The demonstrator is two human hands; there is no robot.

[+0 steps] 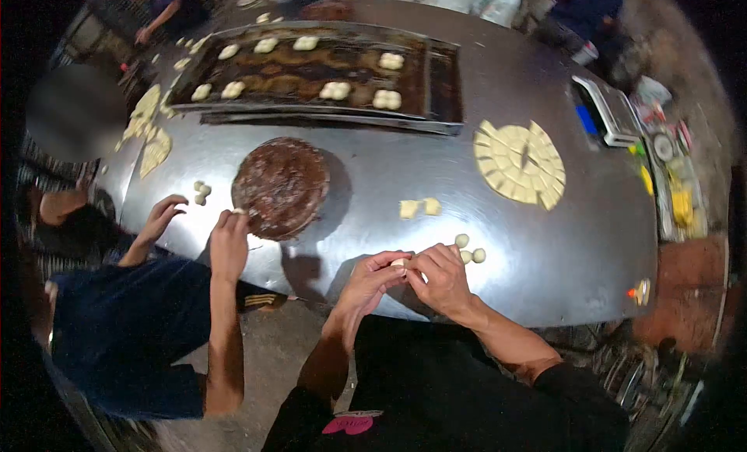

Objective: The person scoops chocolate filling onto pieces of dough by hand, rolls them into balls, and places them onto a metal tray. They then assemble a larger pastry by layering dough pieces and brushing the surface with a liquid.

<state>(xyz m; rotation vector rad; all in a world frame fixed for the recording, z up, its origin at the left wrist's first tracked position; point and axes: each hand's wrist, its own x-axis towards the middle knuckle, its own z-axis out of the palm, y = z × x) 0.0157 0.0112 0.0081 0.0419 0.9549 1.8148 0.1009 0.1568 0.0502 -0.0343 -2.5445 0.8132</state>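
Observation:
Over the near edge of the steel table, my left hand (372, 281) and my right hand (440, 278) meet with their fingers pinched around a small piece of pale dough (399, 263). Most of the piece is hidden by the fingers. Just beyond my right hand, a few rolled dough balls (462, 240) sit close together. Two flat dough squares (408, 209) lie farther in on the metal. A round dough sheet (520, 166), cut into many pieces, rests to the right. On the left stands a large round mound of dark brown paste (282, 189).
At the back, a dark baking tray (311, 117) holds several dough clusters (335, 90). To my left a co-worker (128, 335) works with both hands near small dough balls (202, 192). A scale (615, 113) stands at the right edge of the table (576, 273). Other people are at the far side.

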